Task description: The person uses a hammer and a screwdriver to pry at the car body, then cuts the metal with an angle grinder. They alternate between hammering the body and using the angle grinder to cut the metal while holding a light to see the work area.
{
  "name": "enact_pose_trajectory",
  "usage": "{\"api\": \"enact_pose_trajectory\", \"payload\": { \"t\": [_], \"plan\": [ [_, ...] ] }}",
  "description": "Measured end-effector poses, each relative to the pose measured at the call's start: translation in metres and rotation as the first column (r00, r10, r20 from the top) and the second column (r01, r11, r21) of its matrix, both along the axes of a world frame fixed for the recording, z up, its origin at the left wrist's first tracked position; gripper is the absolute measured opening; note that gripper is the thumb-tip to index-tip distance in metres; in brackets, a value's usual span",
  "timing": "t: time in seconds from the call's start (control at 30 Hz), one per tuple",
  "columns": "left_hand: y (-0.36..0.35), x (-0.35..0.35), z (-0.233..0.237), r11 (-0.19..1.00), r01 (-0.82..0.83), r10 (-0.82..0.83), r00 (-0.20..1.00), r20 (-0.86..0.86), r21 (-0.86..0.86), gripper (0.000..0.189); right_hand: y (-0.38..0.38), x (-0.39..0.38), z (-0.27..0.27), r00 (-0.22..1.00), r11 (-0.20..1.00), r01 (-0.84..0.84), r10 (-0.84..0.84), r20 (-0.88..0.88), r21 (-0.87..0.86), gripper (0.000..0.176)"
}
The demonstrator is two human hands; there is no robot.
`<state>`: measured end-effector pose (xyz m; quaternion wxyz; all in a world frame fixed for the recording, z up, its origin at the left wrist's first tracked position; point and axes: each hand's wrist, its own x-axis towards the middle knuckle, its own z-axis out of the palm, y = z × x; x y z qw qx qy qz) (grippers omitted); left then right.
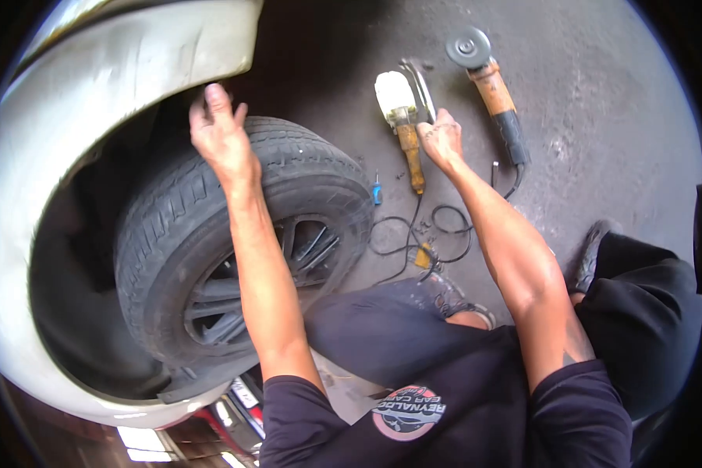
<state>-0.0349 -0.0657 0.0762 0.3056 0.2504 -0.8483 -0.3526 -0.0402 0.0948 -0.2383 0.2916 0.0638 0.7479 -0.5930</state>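
My left hand (225, 140) is raised just under the lower edge of the pale fender (164, 58), above the tyre (288, 148). Its fingers are apart, slightly blurred, and hold nothing visible. My right hand (442, 140) is closed around the near end of a long, shiny metal tool (420, 87). Beside that tool lies a power tool with a white fluffy pad (395, 95) and a yellowish handle. Farther right, an orange and black angle grinder (495, 93) with a grey disc rests on the floor.
A small blue-handled screwdriver (377, 193) and looped black cable (402, 226) lie on the grey floor (600, 117) beside the wheel. A yellow object (423, 256) sits near a shoe. Black trousers (655, 312) are at the right. Something red (222, 425) shows at the bottom left.
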Motion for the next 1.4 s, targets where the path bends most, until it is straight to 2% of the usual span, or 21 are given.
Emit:
{"api": "enact_pose_trajectory", "payload": {
  "t": [0.07,0.13,0.2,0.27,0.3,0.33,0.4,0.43,0.47,0.53,0.67,0.73,0.8,0.87,0.93,1.0,1.07,1.13,1.2,1.33,1.4],
  "plan": [
    [-0.010,-0.009,0.003,0.999,0.052,-0.052,0.999,-0.008,-0.013,0.059,-0.001,0.011,0.046,0.986,0.960,0.158,-0.140,0.091,-0.233,0.042],
    [-0.005,-0.019,0.007,0.997,0.051,-0.053,0.998,-0.029,-0.062,0.064,-0.019,0.018,0.061,0.994,0.934,0.068,-0.094,-0.060,-0.351,0.044],
    [-0.004,-0.025,0.008,0.993,0.054,-0.055,0.998,-0.007,-0.101,0.069,-0.015,0.005,0.105,0.998,0.861,-0.060,0.053,-0.030,-0.504,0.042],
    [-0.002,-0.028,0.007,0.986,0.059,-0.057,0.998,0.017,-0.155,0.071,-0.034,0.004,0.123,0.998,0.754,0.015,0.034,0.061,-0.656,0.042],
    [-0.002,-0.031,0.006,0.977,0.068,-0.065,0.998,0.022,-0.201,0.075,-0.046,0.007,0.133,0.985,0.735,0.160,-0.166,0.055,-0.658,0.043],
    [0.001,-0.034,0.006,0.975,0.067,-0.060,0.997,0.042,-0.210,0.075,-0.065,0.012,0.138,0.962,0.682,0.256,-0.114,0.246,-0.685,0.047],
    [0.006,-0.037,0.004,0.978,0.053,-0.046,0.998,0.040,-0.201,0.076,-0.041,-0.008,0.178,0.734,0.513,0.508,0.163,0.659,-0.692,0.044],
    [0.005,-0.038,0.003,0.973,0.060,-0.054,0.998,0.032,-0.224,0.077,-0.040,-0.008,0.181,0.622,0.409,0.589,0.320,0.714,-0.697,0.035],
    [0.003,-0.040,0.003,0.971,0.057,-0.046,0.998,0.050,-0.232,0.077,-0.040,-0.007,0.186,0.608,0.407,0.598,0.331,0.722,-0.690,0.035],
    [0.004,-0.041,0.001,0.975,0.015,-0.007,0.999,0.034,-0.222,0.079,-0.038,-0.007,0.199,0.575,0.229,0.621,0.517,0.634,-0.750,0.029],
    [0.008,-0.044,-0.004,0.953,-0.041,0.048,0.999,0.017,-0.299,0.083,-0.046,-0.018,0.224,0.549,0.285,0.660,0.449,0.705,-0.695,0.026],
    [0.007,-0.045,-0.003,0.955,-0.030,0.044,0.998,0.040,-0.294,0.084,-0.043,-0.037,0.243,0.368,0.328,0.790,0.425,0.827,-0.519,0.025],
    [0.006,-0.042,0.000,0.957,-0.027,0.050,0.996,0.070,-0.289,0.086,-0.047,-0.043,0.249,0.569,0.306,0.563,0.530,0.629,-0.768,0.025],
    [0.009,-0.046,-0.001,0.957,-0.059,0.081,0.995,0.066,-0.284,0.087,-0.047,-0.049,0.241,0.500,0.273,0.637,0.566,0.656,-0.721,0.025],
    [0.013,-0.049,-0.005,0.948,-0.044,0.063,0.997,0.052,-0.314,0.088,-0.042,-0.055,0.214,0.636,0.227,0.517,0.543,0.547,-0.826,0.026],
    [0.014,-0.049,-0.004,0.957,-0.053,0.075,0.995,0.066,-0.285,0.089,-0.043,-0.060,0.218,0.598,0.270,0.551,0.533,0.599,-0.789,0.026],
    [0.012,-0.043,-0.003,0.947,-0.060,0.082,0.995,0.057,-0.316,0.090,-0.037,-0.072,0.237,0.356,0.463,0.702,0.430,0.830,-0.541,0.026],
    [0.011,-0.046,-0.002,0.956,-0.078,0.102,0.992,0.072,-0.284,0.090,-0.039,-0.069,0.235,0.488,0.319,0.545,0.631,0.602,-0.776,0.026],
    [0.015,-0.046,-0.001,0.958,-0.103,0.132,0.987,0.094,-0.267,0.090,-0.039,-0.068,0.232,0.462,0.339,0.534,0.650,0.603,-0.775,0.025],
    [0.016,-0.052,-0.006,0.950,-0.072,0.100,0.992,0.079,-0.304,0.092,-0.043,-0.069,0.216,0.566,0.374,0.503,0.540,0.624,-0.780,0.026],
    [0.018,-0.047,-0.002,0.948,-0.072,0.107,0.990,0.095,-0.311,0.092,-0.036,-0.079,0.231,0.360,0.482,0.666,0.462,0.811,-0.570,0.026]
  ]
}}
